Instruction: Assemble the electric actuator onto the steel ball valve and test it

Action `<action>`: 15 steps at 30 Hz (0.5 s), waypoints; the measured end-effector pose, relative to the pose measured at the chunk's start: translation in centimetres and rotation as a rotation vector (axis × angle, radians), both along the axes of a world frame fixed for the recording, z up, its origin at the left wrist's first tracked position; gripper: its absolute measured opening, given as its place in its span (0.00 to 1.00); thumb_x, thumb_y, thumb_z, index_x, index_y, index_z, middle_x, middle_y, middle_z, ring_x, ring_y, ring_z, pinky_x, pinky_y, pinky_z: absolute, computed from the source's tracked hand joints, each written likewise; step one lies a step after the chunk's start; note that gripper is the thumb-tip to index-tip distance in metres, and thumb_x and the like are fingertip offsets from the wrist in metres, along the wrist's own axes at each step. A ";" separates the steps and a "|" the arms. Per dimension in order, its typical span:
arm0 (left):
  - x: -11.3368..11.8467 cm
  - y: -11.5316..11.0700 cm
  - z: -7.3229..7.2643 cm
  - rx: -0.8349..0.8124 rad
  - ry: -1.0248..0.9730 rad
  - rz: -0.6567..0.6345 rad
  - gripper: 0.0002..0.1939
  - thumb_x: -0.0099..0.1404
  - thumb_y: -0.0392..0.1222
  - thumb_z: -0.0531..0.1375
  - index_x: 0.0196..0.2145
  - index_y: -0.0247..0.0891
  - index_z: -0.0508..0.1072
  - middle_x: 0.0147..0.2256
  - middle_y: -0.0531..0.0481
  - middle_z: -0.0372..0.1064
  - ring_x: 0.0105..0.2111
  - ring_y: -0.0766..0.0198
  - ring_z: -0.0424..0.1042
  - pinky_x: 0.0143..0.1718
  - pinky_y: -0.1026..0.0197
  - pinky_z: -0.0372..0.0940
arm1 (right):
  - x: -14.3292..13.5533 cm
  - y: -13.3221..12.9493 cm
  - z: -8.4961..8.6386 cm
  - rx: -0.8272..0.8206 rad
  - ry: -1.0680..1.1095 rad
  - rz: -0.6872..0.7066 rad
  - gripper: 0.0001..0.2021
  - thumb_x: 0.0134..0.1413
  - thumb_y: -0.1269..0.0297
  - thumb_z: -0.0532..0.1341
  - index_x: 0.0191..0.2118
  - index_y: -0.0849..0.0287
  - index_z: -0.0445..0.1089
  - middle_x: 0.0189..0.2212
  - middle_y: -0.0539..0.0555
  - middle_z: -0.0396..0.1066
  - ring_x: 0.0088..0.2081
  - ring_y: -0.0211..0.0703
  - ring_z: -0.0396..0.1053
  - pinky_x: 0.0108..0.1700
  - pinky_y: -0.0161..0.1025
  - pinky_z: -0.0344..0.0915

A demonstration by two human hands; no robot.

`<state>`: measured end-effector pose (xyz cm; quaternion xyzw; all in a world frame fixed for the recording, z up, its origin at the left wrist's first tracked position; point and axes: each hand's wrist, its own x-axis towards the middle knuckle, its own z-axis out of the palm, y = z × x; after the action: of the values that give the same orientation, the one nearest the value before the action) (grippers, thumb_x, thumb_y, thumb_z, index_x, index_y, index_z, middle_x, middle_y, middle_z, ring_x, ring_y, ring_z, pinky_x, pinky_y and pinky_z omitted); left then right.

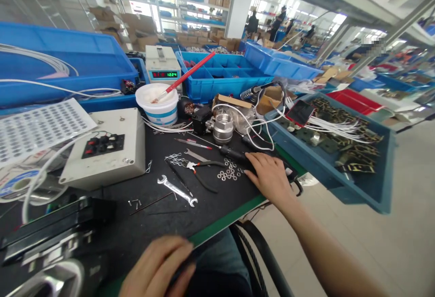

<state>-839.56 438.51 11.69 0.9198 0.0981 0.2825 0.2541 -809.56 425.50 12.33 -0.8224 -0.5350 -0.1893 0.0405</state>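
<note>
My right hand point(270, 177) is at the right edge of the black mat, fingers closed around the handle end of a black-handled screwdriver point(233, 153). Its thin shaft points to the back left. Beside the fingertips lie several small metal nuts point(229, 173). My left hand point(159, 265) is blurred at the front edge, its fingers curled about something dark that I cannot make out. Between the hands lie an open-ended wrench point(177, 191), pliers point(204, 164) with dark handles, black tweezers point(178, 178) and wire clips point(174, 158).
A grey control box point(105, 161) stands left, with a black and metal assembly point(50, 242) before it. Behind are a white tub point(157, 111) holding a red brush, a metal valve body point(223, 129) and a blue divided bin point(220, 86). A parts tray point(340, 183) overhangs the right.
</note>
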 end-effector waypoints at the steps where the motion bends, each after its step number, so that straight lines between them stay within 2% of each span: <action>1: 2.2 -0.3 0.3 0.063 0.087 -0.034 0.13 0.66 0.45 0.55 0.48 0.45 0.69 0.41 0.50 0.72 0.40 0.63 0.72 0.41 0.62 0.71 | 0.3 0.1 -0.1 0.000 -0.003 0.008 0.18 0.58 0.64 0.59 0.54 0.63 0.63 0.46 0.60 0.70 0.46 0.53 0.66 0.51 0.55 0.56; 3: 7.0 -0.6 0.8 0.171 0.148 0.001 0.13 0.68 0.41 0.51 0.47 0.38 0.70 0.42 0.45 0.72 0.42 0.60 0.72 0.44 0.57 0.71 | 0.8 0.0 0.0 0.007 0.004 0.028 0.17 0.58 0.65 0.59 0.52 0.63 0.64 0.43 0.58 0.71 0.42 0.51 0.67 0.52 0.55 0.55; 5: 11.4 -0.5 0.9 0.257 0.259 0.005 0.14 0.67 0.38 0.51 0.48 0.32 0.69 0.44 0.41 0.71 0.44 0.56 0.72 0.46 0.53 0.70 | 0.9 -0.6 0.3 0.031 0.007 0.044 0.17 0.57 0.65 0.60 0.52 0.63 0.65 0.43 0.59 0.71 0.42 0.51 0.67 0.49 0.51 0.58; 8: 15.5 -0.2 0.6 0.349 0.421 -0.020 0.17 0.66 0.32 0.51 0.52 0.29 0.66 0.51 0.38 0.68 0.50 0.54 0.68 0.51 0.52 0.67 | 0.8 -2.5 1.1 0.136 0.000 0.036 0.18 0.58 0.64 0.59 0.53 0.65 0.64 0.43 0.60 0.69 0.43 0.52 0.66 0.44 0.46 0.62; 11: 16.6 -0.1 -0.1 0.461 0.532 -0.101 0.22 0.64 0.27 0.48 0.56 0.29 0.63 0.56 0.39 0.62 0.56 0.54 0.63 0.55 0.53 0.63 | 0.9 -5.1 1.9 0.232 -0.005 0.028 0.17 0.59 0.64 0.58 0.52 0.64 0.65 0.42 0.59 0.69 0.43 0.50 0.66 0.44 0.44 0.64; 15: 15.7 -0.1 -0.6 0.585 0.542 -0.134 0.24 0.63 0.25 0.46 0.56 0.30 0.63 0.57 0.40 0.61 0.57 0.54 0.62 0.51 0.55 0.67 | 1.7 -8.1 2.1 0.266 -0.015 -0.032 0.16 0.60 0.62 0.58 0.51 0.64 0.65 0.41 0.58 0.69 0.42 0.49 0.67 0.44 0.43 0.64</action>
<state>-823.90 438.42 11.09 0.9988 0.0167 0.0284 -0.0356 -807.90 417.41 14.47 -0.8168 -0.4922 -0.2654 0.1420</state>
